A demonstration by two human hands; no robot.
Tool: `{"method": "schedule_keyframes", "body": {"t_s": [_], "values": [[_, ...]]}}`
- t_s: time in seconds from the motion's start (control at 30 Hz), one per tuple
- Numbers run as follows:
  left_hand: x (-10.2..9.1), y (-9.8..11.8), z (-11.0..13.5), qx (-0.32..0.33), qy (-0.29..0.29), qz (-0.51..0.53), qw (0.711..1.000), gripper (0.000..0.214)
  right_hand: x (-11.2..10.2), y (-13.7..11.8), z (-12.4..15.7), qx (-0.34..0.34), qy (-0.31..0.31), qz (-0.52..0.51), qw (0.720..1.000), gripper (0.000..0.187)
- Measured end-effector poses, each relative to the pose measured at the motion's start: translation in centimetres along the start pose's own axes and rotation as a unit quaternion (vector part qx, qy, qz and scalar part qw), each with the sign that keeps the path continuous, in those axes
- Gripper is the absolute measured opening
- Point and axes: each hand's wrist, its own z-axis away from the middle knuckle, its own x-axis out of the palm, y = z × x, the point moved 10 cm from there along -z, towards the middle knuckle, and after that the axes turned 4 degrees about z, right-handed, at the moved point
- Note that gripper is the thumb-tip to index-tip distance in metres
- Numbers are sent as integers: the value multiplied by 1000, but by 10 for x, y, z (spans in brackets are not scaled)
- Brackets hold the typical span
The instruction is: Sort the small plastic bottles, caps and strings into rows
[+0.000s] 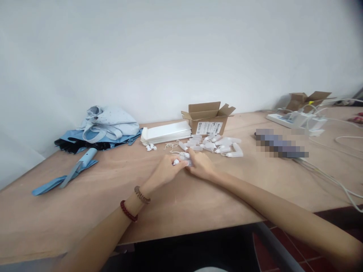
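Note:
My left hand [166, 167] and my right hand [202, 164] meet low over the middle of the wooden table. Their fingers are closed around a small translucent plastic bottle [188, 163] with a white tip [176, 162] showing by my left thumb. The fingers partly cover it, so its full shape is hidden. Just beyond my hands, several similar plastic bottles [224, 142] lie in a loose heap. Thin white strings [171, 145] are near my left fingers. A few small white caps [151, 147] lie further left.
Behind the bottles stand a stack of white sheets [167, 132] and an open cardboard box [210, 119]. A folded umbrella [82, 164] and a cloth bag [113, 122] are at left. A power strip [279, 120], cables and a pixelated object [279, 143] are at right.

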Motion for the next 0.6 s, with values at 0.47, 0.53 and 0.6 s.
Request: {"method": "schedule_keyframes", "body": {"t_s": [0.47, 0.53, 0.6], "values": [[29, -38, 7, -226, -76, 257, 936, 38, -2, -6, 0, -4, -10, 31, 999, 40], [28, -38, 7, -221, -79, 252, 939, 40, -2, -7, 0, -10, -8, 37, 999, 39], [29, -40, 5, -215, -78, 245, 942, 38, -2, -8, 0, -16, -6, 36, 999, 39]]}}
